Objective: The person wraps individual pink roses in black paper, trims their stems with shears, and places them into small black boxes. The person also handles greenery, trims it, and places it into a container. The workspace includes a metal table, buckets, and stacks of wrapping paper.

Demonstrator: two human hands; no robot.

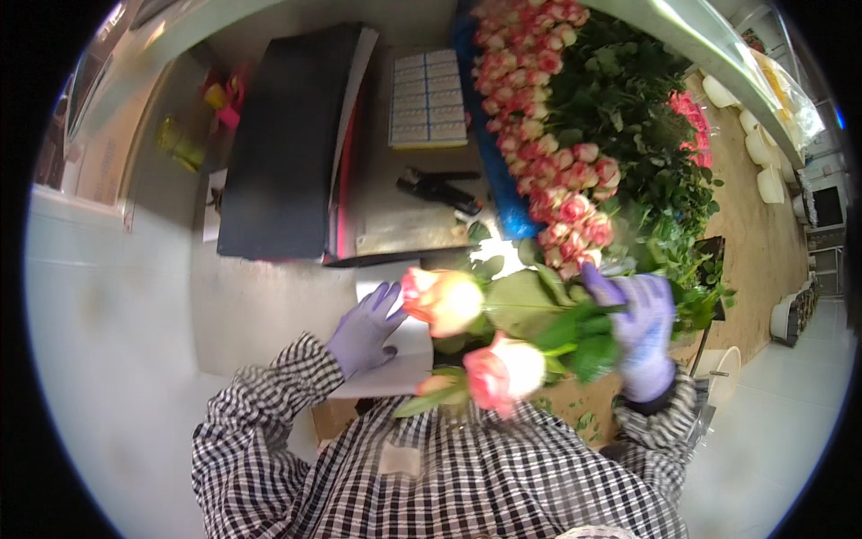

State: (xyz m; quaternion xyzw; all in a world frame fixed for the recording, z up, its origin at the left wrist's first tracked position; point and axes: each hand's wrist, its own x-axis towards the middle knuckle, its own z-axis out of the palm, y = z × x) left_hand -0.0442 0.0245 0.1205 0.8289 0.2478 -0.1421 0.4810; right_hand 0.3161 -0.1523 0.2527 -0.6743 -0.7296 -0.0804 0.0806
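My right hand (643, 330), in a purple-white glove, is closed around the stems of pink-and-cream roses with green leaves (532, 303). The rose heads point left, in front of my chest. One large pink-and-cream bloom (441, 301) is near my left fingertips; another (505, 372) hangs lower, and a third is partly hidden by a leaf. My gloved left hand (366, 330) lies flat on a white sheet of paper (394, 377), fingers spread and holding nothing. Whether its fingertips touch the nearer bloom I cannot tell.
A heap of pink-and-cream roses (525, 101) lies on blue wrapping (481, 135) at the back right. Left of it are a black-handled tool (438, 191), a pad of white labels (427, 98) and a dark folder (289, 148). Off-white tubs (770, 184) stand on the floor.
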